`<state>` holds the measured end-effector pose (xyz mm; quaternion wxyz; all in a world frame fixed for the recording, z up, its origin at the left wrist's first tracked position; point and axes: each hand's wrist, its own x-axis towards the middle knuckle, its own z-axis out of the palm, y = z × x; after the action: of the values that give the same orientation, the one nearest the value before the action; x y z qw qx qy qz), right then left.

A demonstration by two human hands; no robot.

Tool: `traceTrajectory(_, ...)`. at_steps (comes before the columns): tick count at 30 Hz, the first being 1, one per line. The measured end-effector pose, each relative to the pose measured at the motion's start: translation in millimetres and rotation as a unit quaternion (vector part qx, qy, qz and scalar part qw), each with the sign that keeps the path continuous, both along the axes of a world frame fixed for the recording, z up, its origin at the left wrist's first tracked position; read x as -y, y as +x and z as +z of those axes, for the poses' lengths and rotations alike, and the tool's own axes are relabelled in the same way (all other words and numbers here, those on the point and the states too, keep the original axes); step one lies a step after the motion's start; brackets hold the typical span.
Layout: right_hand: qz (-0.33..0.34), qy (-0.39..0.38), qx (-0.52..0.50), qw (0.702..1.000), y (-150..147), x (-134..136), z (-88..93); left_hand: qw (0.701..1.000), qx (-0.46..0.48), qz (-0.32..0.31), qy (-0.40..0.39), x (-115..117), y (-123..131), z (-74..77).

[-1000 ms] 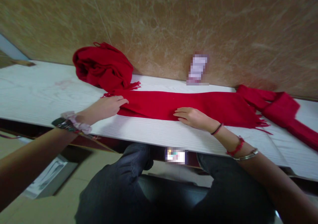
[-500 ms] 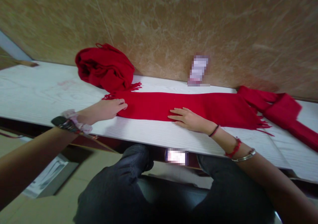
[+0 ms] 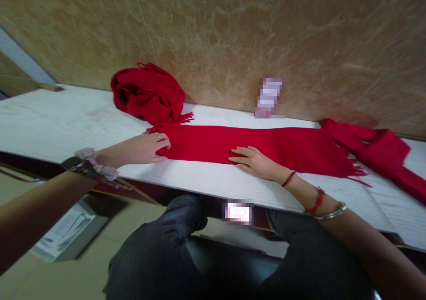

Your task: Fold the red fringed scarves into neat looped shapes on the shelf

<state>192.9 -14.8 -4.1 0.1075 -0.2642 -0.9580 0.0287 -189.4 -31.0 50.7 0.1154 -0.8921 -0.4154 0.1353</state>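
A red fringed scarf point(image 3: 206, 142) lies flat and lengthwise along the white tabletop, its fringe showing at both ends. My left hand point(image 3: 149, 148) rests over its left end, fingers slightly bent on the cloth and the thumb apart from them near the front edge. On the scarf's middle lies my right hand point(image 3: 254, 161), flat with fingers spread. Behind my left hand sits a bunched red scarf point(image 3: 148, 93) with a bit of fringe hanging toward the flat one. Another length of red cloth point(image 3: 382, 151) lies loosely folded at the right, against the flat scarf's end.
A tan marbled wall point(image 3: 213, 47) rises behind the narrow white table point(image 3: 60, 118). Against it leans a small blurred-out item point(image 3: 269, 96). A second blurred item point(image 3: 238, 212) is at the table's front, above my knees. A grey box point(image 3: 71, 233) stands on the floor at left.
My left hand's fingers and thumb have spread apart at the scarf's end. My right hand stays flat on the cloth. The whole view has shifted slightly.
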Motion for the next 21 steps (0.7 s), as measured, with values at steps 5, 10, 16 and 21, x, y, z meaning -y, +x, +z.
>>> traceTrajectory(5,-0.002,-0.001,-0.007,1.0,0.0,0.3,-1.2,0.999,-0.053,-0.012,-0.004,1.1,0.4,-6.7)
traceTrajectory(10,-0.004,-0.006,-0.009,1.0,-0.5,1.0,0.0,0.997,-0.052,0.023,0.048,-3.4,-2.6,-0.7)
traceTrajectory(16,-0.003,-0.002,-0.015,1.0,-0.2,0.4,-0.6,0.997,-0.056,0.01,0.049,-2.6,2.9,-1.2)
traceTrajectory(21,-0.003,-0.004,-0.014,1.0,-1.0,0.8,0.3,0.997,-0.068,0.013,0.023,-8.2,-8.9,-10.5)
